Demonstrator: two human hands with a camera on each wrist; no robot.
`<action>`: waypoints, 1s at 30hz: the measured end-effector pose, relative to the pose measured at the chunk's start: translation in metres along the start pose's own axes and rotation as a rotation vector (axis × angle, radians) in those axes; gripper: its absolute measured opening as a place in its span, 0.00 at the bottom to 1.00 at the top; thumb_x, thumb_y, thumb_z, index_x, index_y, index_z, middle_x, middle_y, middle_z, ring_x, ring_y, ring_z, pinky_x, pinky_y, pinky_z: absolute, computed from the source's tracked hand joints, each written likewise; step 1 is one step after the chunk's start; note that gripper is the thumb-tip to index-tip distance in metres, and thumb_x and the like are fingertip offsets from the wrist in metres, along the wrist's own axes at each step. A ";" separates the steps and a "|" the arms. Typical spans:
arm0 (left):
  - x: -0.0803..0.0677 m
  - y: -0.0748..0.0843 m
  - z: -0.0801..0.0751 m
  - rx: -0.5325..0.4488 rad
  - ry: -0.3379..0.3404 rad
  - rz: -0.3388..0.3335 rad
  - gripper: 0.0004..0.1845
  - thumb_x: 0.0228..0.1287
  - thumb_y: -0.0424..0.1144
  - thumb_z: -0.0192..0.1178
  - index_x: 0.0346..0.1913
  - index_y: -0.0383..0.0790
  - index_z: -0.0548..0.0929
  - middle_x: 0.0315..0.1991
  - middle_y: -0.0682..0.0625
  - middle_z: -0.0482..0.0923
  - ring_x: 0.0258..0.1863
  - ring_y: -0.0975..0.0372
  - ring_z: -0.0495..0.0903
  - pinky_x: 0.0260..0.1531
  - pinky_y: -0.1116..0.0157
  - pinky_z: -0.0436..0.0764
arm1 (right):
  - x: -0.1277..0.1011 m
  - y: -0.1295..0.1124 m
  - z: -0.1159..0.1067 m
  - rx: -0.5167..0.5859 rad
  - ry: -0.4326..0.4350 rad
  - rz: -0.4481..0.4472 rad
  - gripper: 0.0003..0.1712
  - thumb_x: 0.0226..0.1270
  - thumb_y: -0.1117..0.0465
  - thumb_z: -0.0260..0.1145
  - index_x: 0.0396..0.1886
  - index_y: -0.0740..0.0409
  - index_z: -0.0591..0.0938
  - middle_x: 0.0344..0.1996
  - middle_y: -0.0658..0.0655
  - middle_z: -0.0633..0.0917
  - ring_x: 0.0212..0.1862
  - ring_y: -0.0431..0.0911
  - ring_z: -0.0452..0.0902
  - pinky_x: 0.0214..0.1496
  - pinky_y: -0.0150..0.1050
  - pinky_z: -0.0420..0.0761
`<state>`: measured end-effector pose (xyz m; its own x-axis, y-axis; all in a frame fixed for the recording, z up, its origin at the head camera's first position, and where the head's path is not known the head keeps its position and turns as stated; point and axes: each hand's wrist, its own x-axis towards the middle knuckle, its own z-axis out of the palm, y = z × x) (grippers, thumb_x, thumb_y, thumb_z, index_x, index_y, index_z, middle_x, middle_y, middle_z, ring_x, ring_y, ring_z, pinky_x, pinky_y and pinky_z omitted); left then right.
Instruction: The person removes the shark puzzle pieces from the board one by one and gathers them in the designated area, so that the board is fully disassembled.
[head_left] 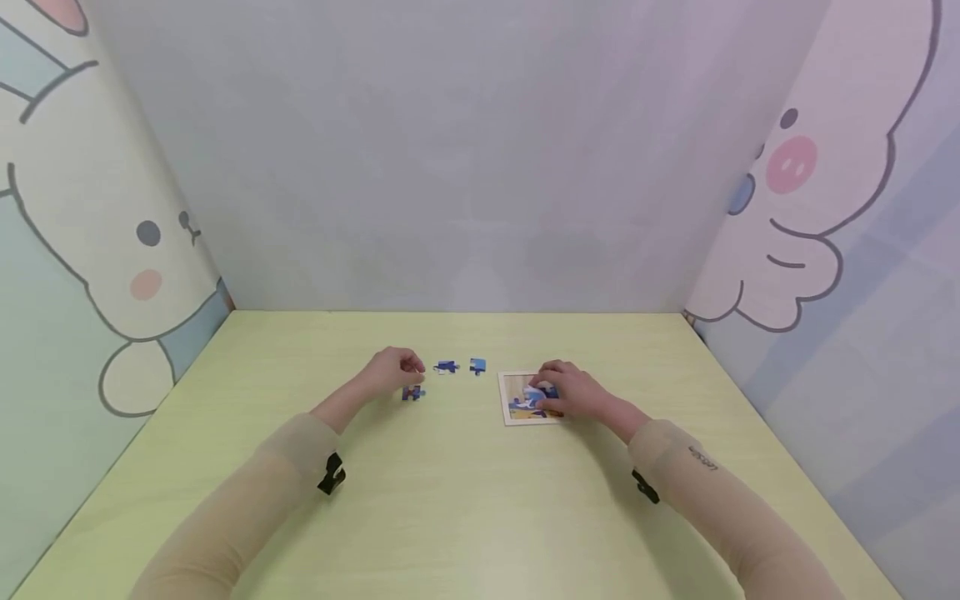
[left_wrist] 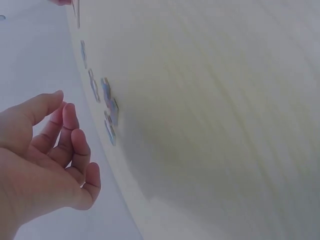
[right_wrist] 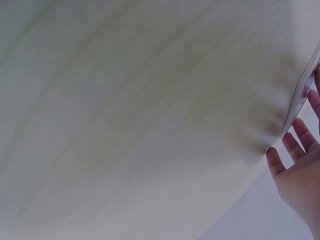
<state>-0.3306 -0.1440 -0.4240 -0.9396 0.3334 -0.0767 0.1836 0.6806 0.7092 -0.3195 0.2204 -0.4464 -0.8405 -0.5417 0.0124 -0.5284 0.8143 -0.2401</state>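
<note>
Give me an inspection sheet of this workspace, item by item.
Surface: pale yellow-green table, bare near the person.
Job's things: puzzle tray, partly filled; three loose blue puzzle pieces, one beside the left hand, two farther back.
Clutter: nothing seen.
Hands: left hand above the nearest piece, fingers relaxed, holding nothing; right hand resting on the tray.
Cables: nothing seen.
Surroundings: cartoon-animal panels left and right, plain wall behind.

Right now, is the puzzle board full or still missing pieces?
Still missing pieces: the puzzle board shows bare areas, and three loose pieces lie outside it.
</note>
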 end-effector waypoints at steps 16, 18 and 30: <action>0.027 0.070 0.055 0.043 -0.013 0.119 0.06 0.60 0.37 0.64 0.40 0.41 0.82 0.32 0.54 0.78 0.32 0.62 0.72 0.38 0.63 0.69 | 0.001 0.019 -0.002 0.114 -0.069 -0.024 0.27 0.60 0.46 0.67 0.56 0.53 0.78 0.62 0.59 0.71 0.65 0.57 0.63 0.66 0.55 0.61; 0.031 0.075 0.063 0.072 -0.018 0.141 0.07 0.60 0.38 0.64 0.41 0.42 0.82 0.33 0.55 0.79 0.34 0.63 0.74 0.41 0.61 0.69 | 0.001 0.020 -0.004 0.137 -0.082 -0.022 0.27 0.60 0.46 0.67 0.56 0.53 0.78 0.63 0.58 0.71 0.66 0.57 0.63 0.66 0.55 0.60; 0.047 0.099 0.096 0.140 -0.087 0.144 0.13 0.57 0.40 0.66 0.46 0.49 0.83 0.43 0.54 0.82 0.48 0.57 0.76 0.59 0.42 0.55 | -0.003 0.021 -0.008 0.247 -0.103 -0.035 0.20 0.61 0.50 0.67 0.51 0.51 0.79 0.65 0.60 0.69 0.68 0.60 0.59 0.67 0.60 0.57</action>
<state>-0.3288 0.0013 -0.4247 -0.8735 0.4846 -0.0460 0.3582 0.7038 0.6135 -0.3296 0.2410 -0.4436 -0.7990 -0.5971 -0.0711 -0.5006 0.7261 -0.4713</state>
